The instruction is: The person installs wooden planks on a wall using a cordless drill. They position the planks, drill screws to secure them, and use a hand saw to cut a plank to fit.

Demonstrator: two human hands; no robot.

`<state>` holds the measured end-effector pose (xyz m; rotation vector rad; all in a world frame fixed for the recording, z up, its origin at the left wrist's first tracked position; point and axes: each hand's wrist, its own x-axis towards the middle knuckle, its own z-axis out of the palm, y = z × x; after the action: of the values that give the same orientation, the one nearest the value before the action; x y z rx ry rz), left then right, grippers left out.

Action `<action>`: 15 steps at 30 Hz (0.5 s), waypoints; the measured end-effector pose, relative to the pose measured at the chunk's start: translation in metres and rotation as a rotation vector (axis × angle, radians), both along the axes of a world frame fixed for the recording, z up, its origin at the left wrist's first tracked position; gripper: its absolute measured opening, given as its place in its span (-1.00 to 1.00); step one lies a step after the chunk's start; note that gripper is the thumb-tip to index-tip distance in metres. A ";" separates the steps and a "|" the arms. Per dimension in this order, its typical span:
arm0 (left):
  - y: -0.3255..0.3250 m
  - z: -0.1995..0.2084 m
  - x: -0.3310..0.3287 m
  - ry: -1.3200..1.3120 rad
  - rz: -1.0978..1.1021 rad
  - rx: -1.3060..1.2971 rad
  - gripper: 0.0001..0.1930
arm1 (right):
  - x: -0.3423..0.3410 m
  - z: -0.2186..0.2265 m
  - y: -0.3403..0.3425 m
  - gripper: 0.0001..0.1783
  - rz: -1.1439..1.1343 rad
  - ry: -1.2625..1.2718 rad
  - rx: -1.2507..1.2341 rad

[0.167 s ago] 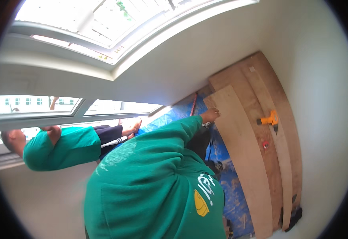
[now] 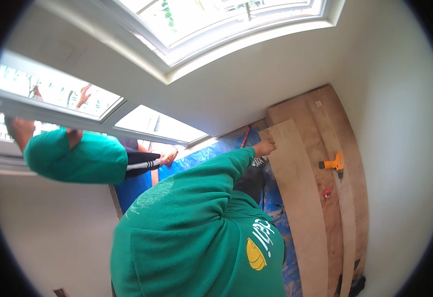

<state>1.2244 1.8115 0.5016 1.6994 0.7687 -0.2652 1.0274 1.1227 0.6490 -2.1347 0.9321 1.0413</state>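
Room under renovation: loose floor planks (image 2: 300, 198), blue underlay (image 2: 216, 153), orange drill (image 2: 334, 163), bare white walls (image 2: 399, 99).

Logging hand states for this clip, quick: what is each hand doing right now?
Left hand: raised beside the window frame; open or closed cannot be told.
Right hand: closed on the end of the long wooden plank.

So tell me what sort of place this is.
Probably a room under renovation, mid floor-laying: long wooden floor planks lie over blue underlay sheeting, an orange cordless drill rests on the boards, and bare white walls meet large windows.
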 end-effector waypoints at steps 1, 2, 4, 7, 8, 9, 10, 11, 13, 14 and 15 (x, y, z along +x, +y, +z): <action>-0.002 -0.006 -0.014 -0.020 0.013 0.047 -0.34 | 0.010 -0.005 -0.001 -0.37 0.018 -0.015 0.018; -0.001 -0.011 -0.034 -0.011 0.051 0.073 -0.35 | 0.020 -0.011 -0.002 -0.38 0.026 -0.025 0.038; -0.012 -0.025 -0.081 0.027 0.050 0.150 -0.45 | 0.040 -0.022 -0.002 -0.40 0.055 -0.054 0.088; -0.058 -0.034 -0.183 0.004 -0.634 0.814 -0.66 | 0.066 -0.037 0.000 -0.42 0.081 -0.094 0.149; -0.079 -0.033 -0.214 0.276 -0.189 0.281 -0.63 | 0.073 -0.041 0.001 -0.42 0.108 -0.104 0.170; -0.099 -0.029 -0.250 0.173 -0.501 0.551 -0.50 | 0.081 -0.044 0.003 -0.43 0.129 -0.107 0.191; -0.117 -0.025 -0.273 0.350 -0.401 0.329 -0.51 | 0.088 -0.047 0.005 -0.44 0.142 -0.102 0.204; -0.129 -0.020 -0.289 0.408 -0.322 0.144 -0.52 | 0.094 -0.050 0.007 -0.45 0.155 -0.101 0.218; -0.143 -0.011 -0.295 0.488 -0.164 -0.047 -0.54 | 0.107 -0.054 0.015 -0.46 0.177 -0.104 0.244; -0.145 -0.006 -0.287 0.451 -0.096 -0.083 -0.55 | 0.113 -0.056 0.020 -0.47 0.184 -0.103 0.257; -0.143 -0.003 -0.274 0.415 -0.029 -0.113 -0.55 | 0.118 -0.057 0.024 -0.47 0.195 -0.101 0.269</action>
<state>0.9504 1.6683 0.4989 1.5675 1.0111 -0.6837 1.1454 1.1469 0.5918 -2.0576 0.5115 1.0748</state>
